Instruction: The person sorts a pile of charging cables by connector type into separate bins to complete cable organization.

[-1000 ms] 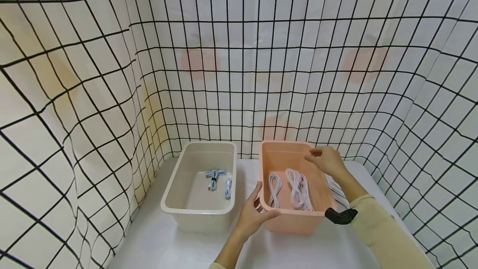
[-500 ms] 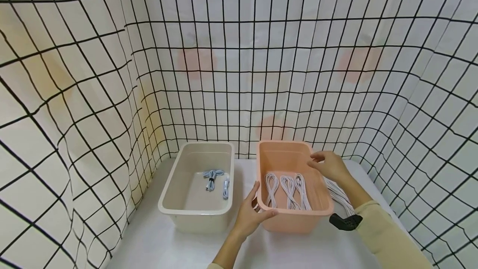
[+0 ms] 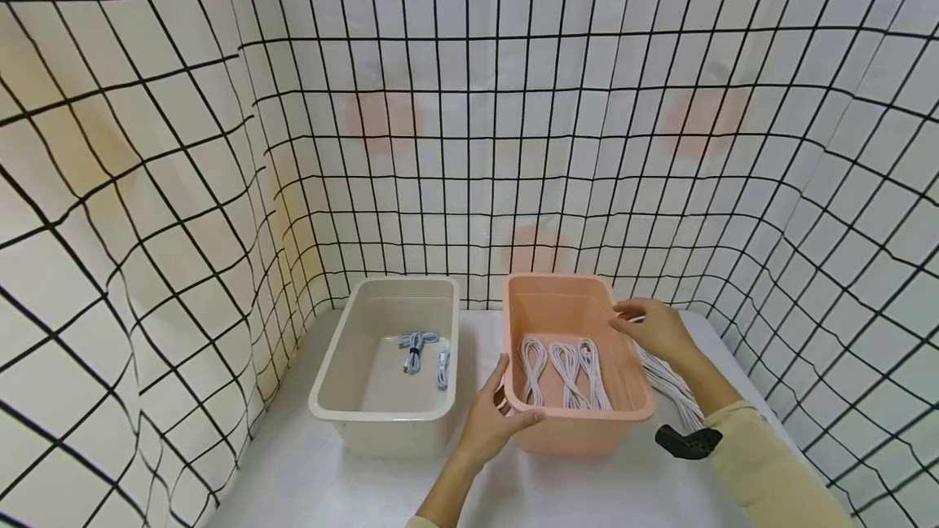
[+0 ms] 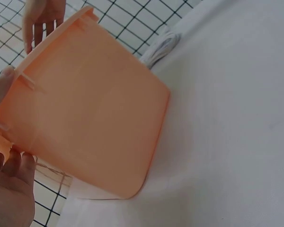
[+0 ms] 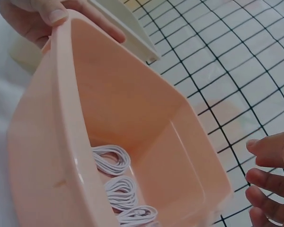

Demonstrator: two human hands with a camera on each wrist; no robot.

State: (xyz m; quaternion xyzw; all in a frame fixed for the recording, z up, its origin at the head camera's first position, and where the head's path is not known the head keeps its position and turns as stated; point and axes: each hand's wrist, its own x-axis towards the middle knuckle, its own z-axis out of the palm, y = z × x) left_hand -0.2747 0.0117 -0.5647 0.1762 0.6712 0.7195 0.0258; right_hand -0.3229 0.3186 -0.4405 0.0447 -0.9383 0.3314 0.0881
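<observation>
A peach plastic bin (image 3: pixel 579 424) stands on the table. Inside it lie three looped white cables (image 3: pixel 532 369), side by side on its floor. My left hand (image 3: pixel 490 424) holds the bin's near left corner, thumb along the front rim and fingers on the left side. My right hand (image 3: pixel 655 332) hovers at the bin's right rim, fingers loosely bent with nothing between them; the right wrist view shows these fingers (image 5: pixel 270 182) apart from the bin. More white cables (image 3: pixel 671 385) lie on the table right of the bin, partly hidden by my right forearm.
Left of the peach bin is a cream bin (image 3: pixel 389 434) holding two light blue cable bundles (image 3: pixel 415 351), one tied with a black band. Black netting (image 3: pixel 484 186) over a pale wall encloses the table (image 3: pixel 345 495) at the back and sides.
The middle white cable, blurred above the bin floor a second ago, has dropped and settled among the others. My right hand has shifted slightly right and down; my left stays on the corner.
</observation>
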